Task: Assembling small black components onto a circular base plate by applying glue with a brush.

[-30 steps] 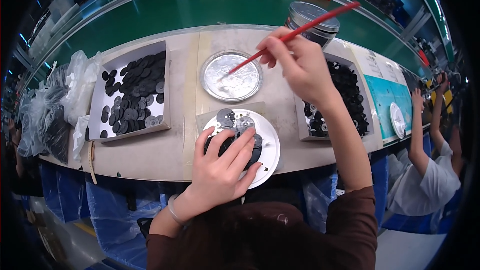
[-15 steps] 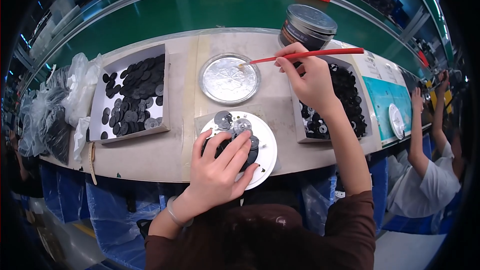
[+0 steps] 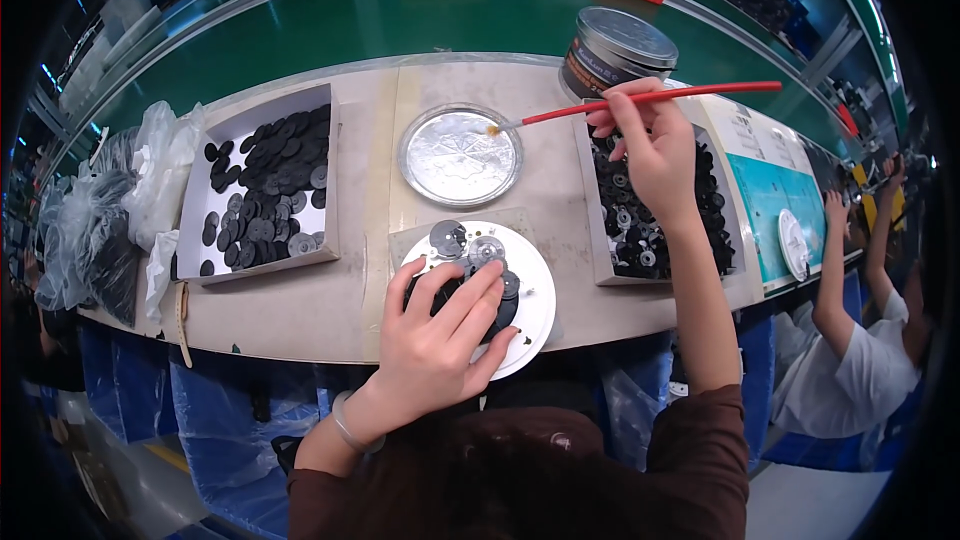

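My right hand grips a thin red brush; its tip rests at the right rim of a round silver dish. My left hand lies flat with spread fingers on a white round plate at the table's front edge. It covers several black discs. Two grey geared discs lie on the plate just beyond my fingertips.
A white tray of black discs sits at the left, next to crumpled plastic bags. Another tray of black parts lies under my right wrist. A round tin stands behind it. A green conveyor belt runs behind. A co-worker sits at the right.
My right hand has turned the red brush from steeply slanted to nearly level, and its tip has moved from the dish's middle to its right rim. My left hand has stayed on the plate.
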Tool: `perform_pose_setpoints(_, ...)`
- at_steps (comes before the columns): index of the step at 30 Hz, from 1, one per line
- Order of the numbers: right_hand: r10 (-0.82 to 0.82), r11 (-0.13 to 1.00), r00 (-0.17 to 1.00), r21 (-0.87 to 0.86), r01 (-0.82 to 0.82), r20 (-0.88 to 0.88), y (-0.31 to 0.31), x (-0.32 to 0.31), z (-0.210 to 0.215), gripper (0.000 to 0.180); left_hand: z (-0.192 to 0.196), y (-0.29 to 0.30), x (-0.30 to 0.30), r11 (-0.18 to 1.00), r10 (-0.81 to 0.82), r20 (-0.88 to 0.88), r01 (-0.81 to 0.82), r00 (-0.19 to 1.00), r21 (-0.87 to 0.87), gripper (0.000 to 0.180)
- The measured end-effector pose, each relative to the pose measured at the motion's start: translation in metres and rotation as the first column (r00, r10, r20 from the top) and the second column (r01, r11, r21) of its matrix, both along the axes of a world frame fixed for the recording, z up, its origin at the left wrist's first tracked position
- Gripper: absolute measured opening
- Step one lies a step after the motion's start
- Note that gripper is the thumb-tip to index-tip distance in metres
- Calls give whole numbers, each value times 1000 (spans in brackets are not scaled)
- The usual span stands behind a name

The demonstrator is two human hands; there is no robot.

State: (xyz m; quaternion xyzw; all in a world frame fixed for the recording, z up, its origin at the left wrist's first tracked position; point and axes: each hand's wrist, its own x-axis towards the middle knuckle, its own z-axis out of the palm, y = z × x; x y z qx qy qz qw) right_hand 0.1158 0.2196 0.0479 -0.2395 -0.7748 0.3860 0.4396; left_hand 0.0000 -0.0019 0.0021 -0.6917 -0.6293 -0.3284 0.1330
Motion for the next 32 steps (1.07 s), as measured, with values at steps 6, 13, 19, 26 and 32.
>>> perform_pose_setpoints(6, -24, 927, 983, -373, -46, -181, 5, 16, 8, 21, 0, 0, 0, 1000, 0, -3, 0, 1000, -2, 31)
perform_pose_setpoints(13, -53, 823, 963, -558, -108, -264, -9, 35, 14, 17, 2, 0, 1, 1000, -4, 20, 5, 1000, -14, 34)
perform_pose_setpoints(19, 142, 983, 977, -92, -158, -160, -57, 61, 21, 14, -2, 0, 0, 1000, -8, 32, 7, 999, 24, 33)
perform_pose_setpoints(26, 270, 945, 962, 204, -257, -35, -97, 79, 19, 11, 0, 1, 1, 999, 1, 0, -1, 1000, 42, 31)
perform_pose_setpoints(32, 253, 955, 967, 167, -244, -37, -94, 78, 11, 16, -1, 1, 1, 998, 3, -1, -3, 1000, 65, 31)
